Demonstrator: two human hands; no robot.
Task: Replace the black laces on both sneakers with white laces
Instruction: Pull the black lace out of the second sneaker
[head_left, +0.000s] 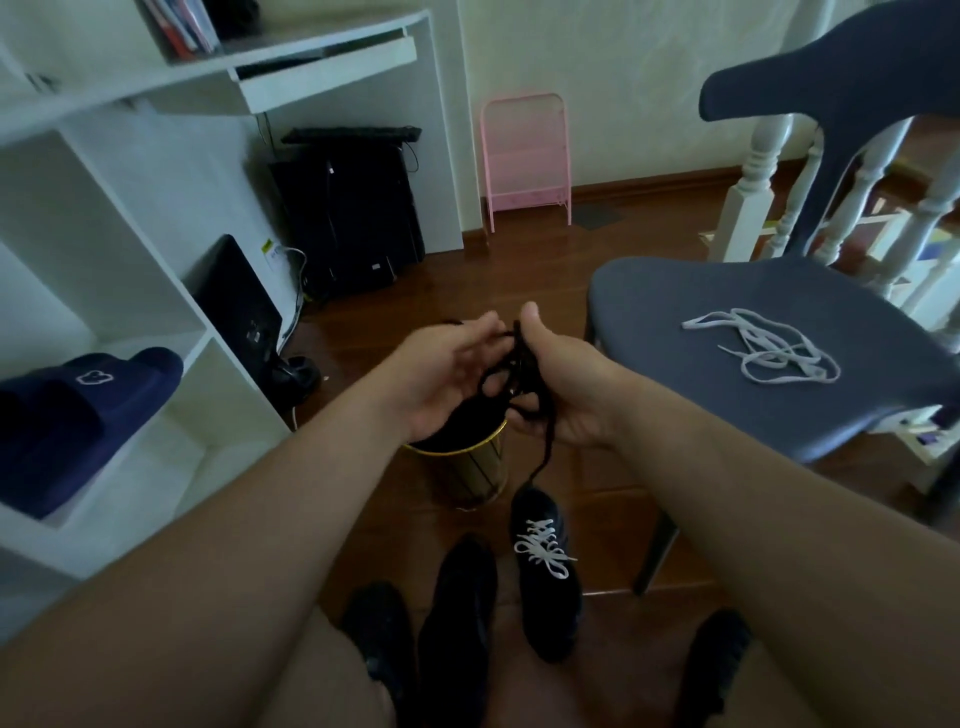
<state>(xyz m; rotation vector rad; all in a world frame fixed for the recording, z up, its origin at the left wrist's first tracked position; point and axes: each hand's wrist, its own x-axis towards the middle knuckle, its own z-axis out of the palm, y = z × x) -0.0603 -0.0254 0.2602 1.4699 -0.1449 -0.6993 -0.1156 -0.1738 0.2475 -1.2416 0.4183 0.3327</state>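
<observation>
Your two hands are raised together in front of you over a small gold-coloured metal bin (470, 470) with a dark inside, which stands on the brown wooden floor (519, 270). Your right hand (563, 387) is curled round a bunched black shoelace (522, 371), thumb up, and one loose end of that lace hangs down from the fist toward the floor. Your left hand (449, 371) lies palm up beside it with its fingers loosely bent, their tips touching the lace near the top of the bundle; you cannot tell from here whether they actually pinch it. Below your hands, on the floor, a black sneaker (548, 577) already carries a tied white lace, and just left of it a second black sneaker (457, 618) shows no white on it. On the seat of the grey-blue plastic chair (675, 291) to your right lies a loose white shoelace (769, 351) in a tangle, well apart from both sneakers. A white shelf unit (104, 208) to your left holds a pair of navy slippers (78, 400).
</observation>
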